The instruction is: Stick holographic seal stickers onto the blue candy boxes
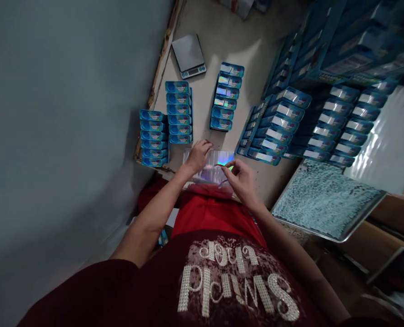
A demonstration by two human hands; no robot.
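Observation:
A sheet of shiny, rainbow-reflecting stickers [208, 173] lies at the near edge of the pale table, in front of my body. My left hand [199, 156] rests at the sheet's upper left part, its fingers bent; whether it grips anything is hard to see. Over the right part of the sheet, my right hand [240, 178] pinches a thin, curled strip [223, 181] between thumb and fingers. Beyond the hands stands a row of blue boxes [225, 103], some with shiny stickers on their ends, others with the blue end bare.
Two more rows of blue boxes [179, 109] stand at the left, near a small scale [189, 53]. Stacks of blue boxes [280, 122] fill the right side. A tray of pale blue pieces [324, 200] sits at the lower right. A wall [68, 100] bounds the left.

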